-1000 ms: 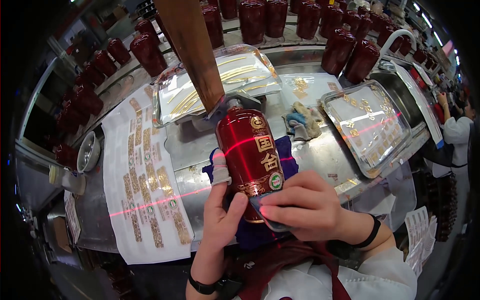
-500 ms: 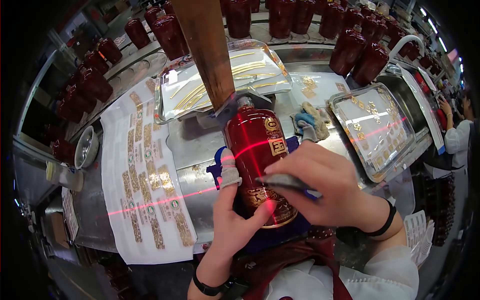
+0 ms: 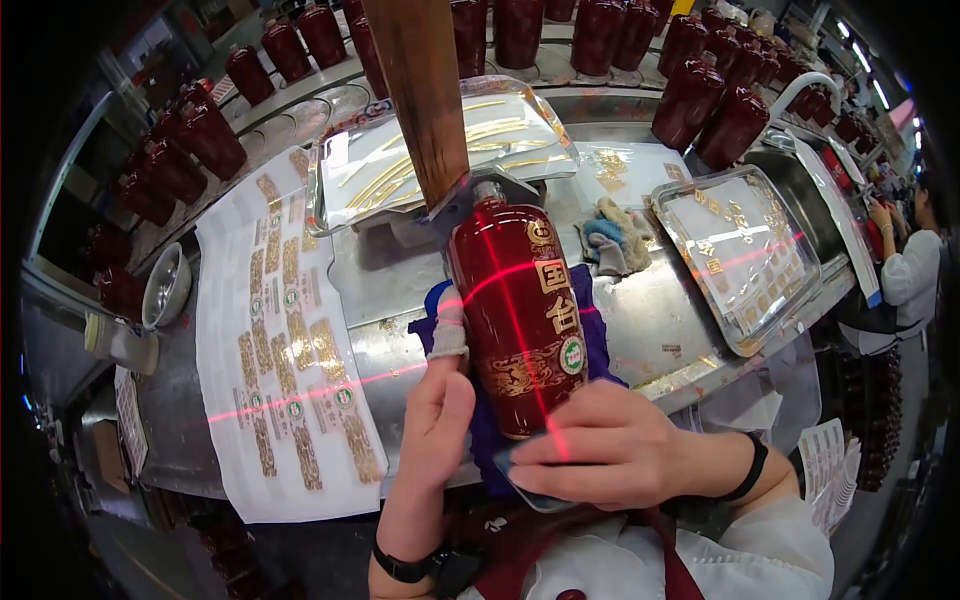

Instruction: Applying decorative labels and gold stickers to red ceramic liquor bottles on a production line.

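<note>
A dark red glossy bottle [image 3: 505,315] lies before me, its neck against a bracket at the far end. Gold characters, a gold band and a round green-and-white badge [image 3: 572,355] decorate it. My left hand [image 3: 437,415] steadies the bottle's left side; a white cover sheathes its index finger, and the thumb is off the glass. Other left fingers are hidden. At the bottle's near end, my right hand [image 3: 610,450] grips a flat grey scraper [image 3: 540,490]. Blue cloth [image 3: 592,320] lies under the bottle. Red laser lines cross the glass and my hands.
A decal sheet [image 3: 225,370] covers the left side. Behind the bottle stand a wooden post [image 3: 425,95] and a tray of gold strips [image 3: 330,190]. Rightward are a rag [image 3: 615,240] and a decal tray [image 3: 735,335]. Red bottles [image 3: 215,135] line a curved conveyor; a co-worker [image 3: 910,260] stands far right.
My right hand has moved with the scraper from the bottle's lower front to its near end, uncovering another gold character and the green badge. My left thumb has lifted off the bottle.
</note>
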Tool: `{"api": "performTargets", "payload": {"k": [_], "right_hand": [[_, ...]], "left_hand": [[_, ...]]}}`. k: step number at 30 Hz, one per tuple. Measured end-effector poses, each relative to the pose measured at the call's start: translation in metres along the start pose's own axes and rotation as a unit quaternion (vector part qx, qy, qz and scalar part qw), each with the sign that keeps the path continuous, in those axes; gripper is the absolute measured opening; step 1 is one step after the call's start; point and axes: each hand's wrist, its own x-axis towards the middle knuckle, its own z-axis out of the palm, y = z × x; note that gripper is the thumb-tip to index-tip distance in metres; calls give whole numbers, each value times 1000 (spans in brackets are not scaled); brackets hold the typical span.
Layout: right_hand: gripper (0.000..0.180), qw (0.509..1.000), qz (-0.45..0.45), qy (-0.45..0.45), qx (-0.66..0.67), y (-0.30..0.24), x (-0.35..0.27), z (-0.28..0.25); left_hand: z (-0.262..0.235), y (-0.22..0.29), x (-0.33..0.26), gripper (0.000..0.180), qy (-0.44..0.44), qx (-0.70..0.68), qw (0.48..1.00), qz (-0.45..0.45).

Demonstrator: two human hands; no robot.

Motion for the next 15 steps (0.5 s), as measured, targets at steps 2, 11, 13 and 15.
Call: {"api": "performTargets", "payload": {"k": [2,11,13,15], "right_hand": [[23,999,11,42,11,2,-13,-7],[35,994,71,86,-19,9,-13,-7],[35,993,93,66,42,6,-16,-10],[34,987,129,90,27,7,-9,-20]], "left_hand": [[-7,1,-4,92,-96,92,991,12],[16,9,-1,86,-17,-28,999,22],[11,6,-2,81,-17,43,999,-9],[13,7,-4,66,10,119,992,-25]]}}
